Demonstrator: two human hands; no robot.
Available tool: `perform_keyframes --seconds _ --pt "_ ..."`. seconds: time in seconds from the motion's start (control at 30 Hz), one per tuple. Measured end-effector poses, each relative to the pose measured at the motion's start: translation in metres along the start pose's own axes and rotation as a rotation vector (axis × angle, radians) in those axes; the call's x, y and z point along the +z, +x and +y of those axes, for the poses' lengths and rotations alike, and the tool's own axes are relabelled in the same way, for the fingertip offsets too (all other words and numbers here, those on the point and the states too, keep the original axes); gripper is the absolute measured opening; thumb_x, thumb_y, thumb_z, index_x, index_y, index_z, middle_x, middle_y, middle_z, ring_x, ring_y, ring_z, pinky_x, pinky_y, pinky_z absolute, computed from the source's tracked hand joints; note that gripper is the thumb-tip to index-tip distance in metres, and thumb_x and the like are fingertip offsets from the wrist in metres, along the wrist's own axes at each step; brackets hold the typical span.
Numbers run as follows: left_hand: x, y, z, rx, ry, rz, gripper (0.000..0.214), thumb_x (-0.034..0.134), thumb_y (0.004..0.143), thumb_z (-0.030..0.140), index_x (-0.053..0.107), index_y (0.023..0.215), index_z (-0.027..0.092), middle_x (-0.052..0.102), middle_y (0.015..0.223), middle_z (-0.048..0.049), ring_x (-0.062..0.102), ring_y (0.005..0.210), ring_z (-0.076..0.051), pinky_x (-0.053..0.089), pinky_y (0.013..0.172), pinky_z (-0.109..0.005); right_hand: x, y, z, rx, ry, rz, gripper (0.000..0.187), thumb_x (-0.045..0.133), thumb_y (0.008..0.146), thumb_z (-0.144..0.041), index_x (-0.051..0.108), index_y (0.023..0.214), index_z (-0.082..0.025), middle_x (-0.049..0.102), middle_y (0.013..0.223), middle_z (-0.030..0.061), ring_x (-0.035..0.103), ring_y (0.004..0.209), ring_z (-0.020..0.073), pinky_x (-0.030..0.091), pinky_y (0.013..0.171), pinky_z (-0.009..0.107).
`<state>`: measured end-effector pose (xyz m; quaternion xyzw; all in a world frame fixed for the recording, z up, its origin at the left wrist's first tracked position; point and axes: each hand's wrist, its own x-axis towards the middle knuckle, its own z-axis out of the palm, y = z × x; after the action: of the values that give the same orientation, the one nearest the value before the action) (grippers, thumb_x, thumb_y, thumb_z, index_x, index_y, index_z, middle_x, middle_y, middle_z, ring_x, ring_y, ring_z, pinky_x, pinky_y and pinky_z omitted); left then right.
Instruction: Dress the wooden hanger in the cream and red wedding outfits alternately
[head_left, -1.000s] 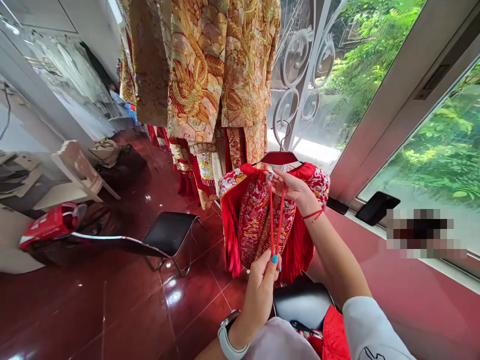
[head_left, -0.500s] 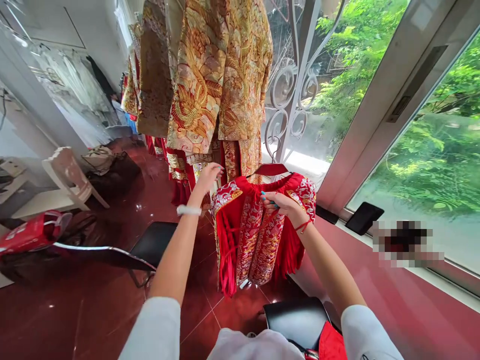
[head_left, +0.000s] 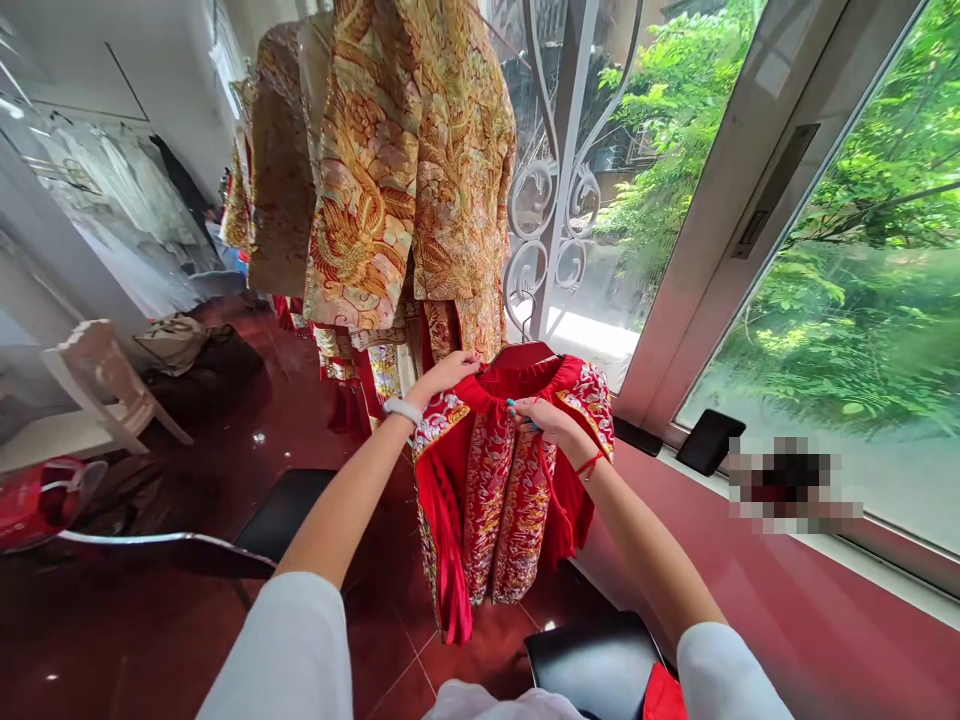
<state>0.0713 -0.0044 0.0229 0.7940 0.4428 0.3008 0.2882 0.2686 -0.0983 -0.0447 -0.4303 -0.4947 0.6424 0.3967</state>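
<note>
Head view: two hands, one red garment [head_left: 480, 500]!
Right hand [head_left: 541, 416] pinches its neckline; left hand [head_left: 451, 372] meets its collar (grip? can't tell).

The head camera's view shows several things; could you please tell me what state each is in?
Red garment, on the hanger, panels hanging down
Hanger, inside the garment's neckline
Left hand, at the neckline, grip unclear
Right hand, pinching the front neckline
Gold garments, hanging up
Black phone-like device, lying on the sill
Nearest black seat, red cloth at its edge
</note>
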Motion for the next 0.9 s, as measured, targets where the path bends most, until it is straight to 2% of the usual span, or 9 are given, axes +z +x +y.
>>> perform_keyframes --seconds 0.13,0.2,0.27,0.43,0.5,0.6,0.77,0.83,0.9 --pt "0.019 -0.035 0.017 0.178 0.238 0.559 0.015 0.05 0.089 0.022 0.065 0.089 0.018 0.065 0.099 -0.009 0.062 0.083 -0.021 0.043 0.072 -0.029 -0.003 0.002 -0.005 0.036 -0.02 -0.042 0.031 0.075 0.07 -0.029 0.047 0.06 -0.019 0.042 0.05 -0.0079 0.022 0.042 0.0029 0.017 0.04 0.018" --pt "0.024 -0.053 0.022 0.211 0.31 0.671 0.016 0.051 0.092 0.024 0.066 0.096 0.019 0.062 0.106 -0.0101 0.063 0.087 -0.023 0.044 0.073 -0.03 -0.008 -0.003 -0.004 0.061 -0.015 -0.081 0.034 0.076 0.07 -0.03 0.046 0.059 -0.019 0.041 0.05 -0.0084 0.021 0.042 0.0027 0.016 0.04 0.018" --pt "0.018 -0.068 0.017 0.214 0.309 0.603 0.018 0.052 0.094 0.027 0.068 0.099 0.02 0.06 0.104 -0.0091 0.063 0.09 -0.023 0.045 0.078 -0.031 -0.016 -0.009 0.0 0.081 -0.013 -0.12 0.036 0.078 0.07 -0.033 0.047 0.061 -0.019 0.041 0.051 -0.0085 0.021 0.043 0.0025 0.016 0.041 0.018" --pt "-0.012 -0.084 -0.031 0.094 0.152 0.074 0.039 0.068 0.084 0.045 0.067 0.115 0.021 0.064 0.111 -0.0074 0.062 0.101 -0.025 0.05 0.087 -0.035 -0.033 -0.02 0.013 0.077 0.013 -0.145 0.038 0.078 0.074 -0.036 0.045 0.066 -0.02 0.036 0.054 -0.0099 0.019 0.043 0.0023 0.015 0.041 0.019" --pt "-0.01 -0.083 -0.049 0.068 0.026 0.003 0.048 0.069 0.081 0.047 0.064 0.121 0.021 0.067 0.115 -0.0075 0.062 0.106 -0.027 0.05 0.091 -0.037 -0.034 -0.019 0.016 0.079 0.014 -0.158 0.037 0.074 0.08 -0.035 0.044 0.066 -0.02 0.034 0.054 -0.01 0.018 0.043 0.0025 0.015 0.04 0.018" --pt "0.001 -0.075 -0.064 0.104 -0.107 0.107 0.042 0.063 0.085 0.046 0.064 0.115 0.017 0.07 0.111 -0.0084 0.065 0.101 -0.025 0.05 0.091 -0.037 -0.032 -0.018 0.008 0.11 0.015 -0.171 0.037 0.066 0.087 -0.03 0.04 0.063 -0.02 0.032 0.053 -0.0098 0.015 0.042 0.0027 0.014 0.039 0.018" --pt "-0.005 -0.058 -0.07 0.091 0.043 0.363 0.025 0.068 0.081 0.036 0.068 0.098 0.018 0.073 0.097 -0.0075 0.067 0.091 -0.026 0.049 0.087 -0.037 -0.018 -0.025 -0.024 0.072 0.077 -0.167 0.03 0.062 0.09 -0.023 0.044 0.067 -0.021 0.036 0.053 -0.0092 0.02 0.041 0.0041 0.023 0.039 0.018" --pt "-0.001 -0.063 -0.066 0.071 0.067 0.527 0.024 0.071 0.079 0.029 0.068 0.1 0.019 0.071 0.103 -0.0087 0.065 0.101 -0.028 0.047 0.094 -0.04 -0.008 -0.027 -0.025 -0.001 0.075 -0.13 0.029 0.064 0.089 -0.026 0.048 0.066 -0.02 0.044 0.053 -0.0067 0.03 0.043 0.0051 0.029 0.042 0.019" --pt "0.02 -0.082 -0.055 0.082 0.006 0.707 0.025 0.069 0.081 0.025 0.065 0.105 0.02 0.065 0.118 -0.0121 0.057 0.119 -0.03 0.041 0.105 -0.044 0.002 -0.027 -0.017 0.0 0.111 -0.071 0.029 0.067 0.086 -0.027 0.051 0.063 -0.019 0.049 0.051 -0.0051 0.036 0.043 0.0059 0.032 0.043 0.02"
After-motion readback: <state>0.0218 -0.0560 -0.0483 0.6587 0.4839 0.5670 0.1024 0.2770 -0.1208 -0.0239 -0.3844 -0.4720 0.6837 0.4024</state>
